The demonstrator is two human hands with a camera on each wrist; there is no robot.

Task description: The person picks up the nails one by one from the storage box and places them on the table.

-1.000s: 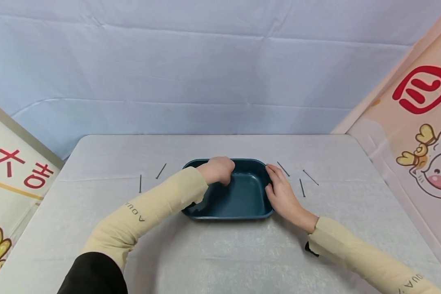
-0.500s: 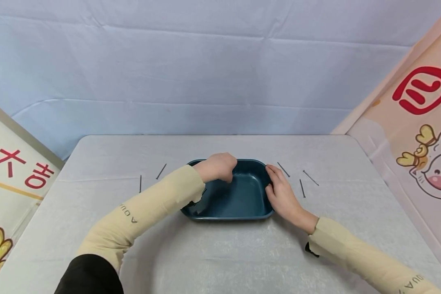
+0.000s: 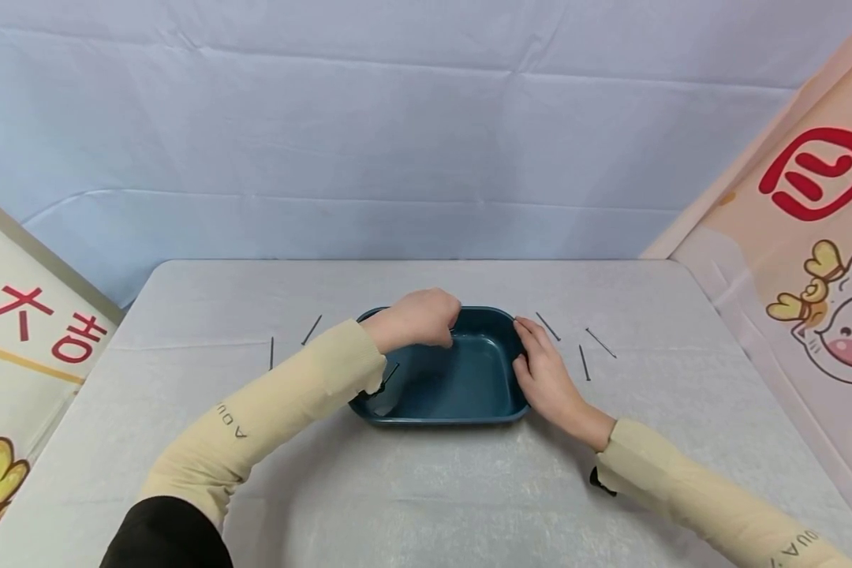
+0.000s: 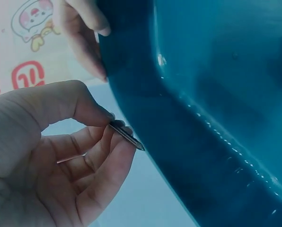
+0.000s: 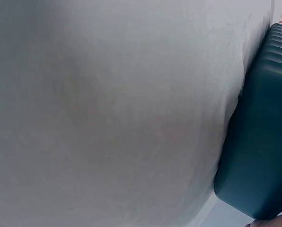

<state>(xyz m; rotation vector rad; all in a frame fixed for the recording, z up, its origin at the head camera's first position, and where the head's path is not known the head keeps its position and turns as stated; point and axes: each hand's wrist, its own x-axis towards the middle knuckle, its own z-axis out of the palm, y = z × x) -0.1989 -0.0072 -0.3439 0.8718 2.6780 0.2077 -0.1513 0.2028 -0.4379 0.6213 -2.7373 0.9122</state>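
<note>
A dark teal rectangular tray (image 3: 468, 386) sits on the cloth-covered table. Over its far rim is my left hand (image 3: 419, 318); in the left wrist view its thumb and fingertips pinch a nail (image 4: 127, 135), whose pointed tip is right at the rim. My right hand (image 3: 548, 386) rests on the tray's right end with fairly straight fingers, thumb and fingertips at the rim. Inside the tray, near the left cuff, a thin dark nail (image 3: 392, 373) shows, partly hidden by the sleeve.
Left of the tray lie two nails, one farther back (image 3: 312, 330) and one nail (image 3: 271, 352) partly behind the sleeve. On the right are three more, a nail (image 3: 547, 326) close to the right fingers, an upright-lying nail (image 3: 584, 363) and a slanted nail (image 3: 600, 342). Printed cloths flank the table.
My left hand has shifted slightly away from me and to the right over the far rim, its sleeve baring more of the nail in the tray. The right hand has stayed still.
</note>
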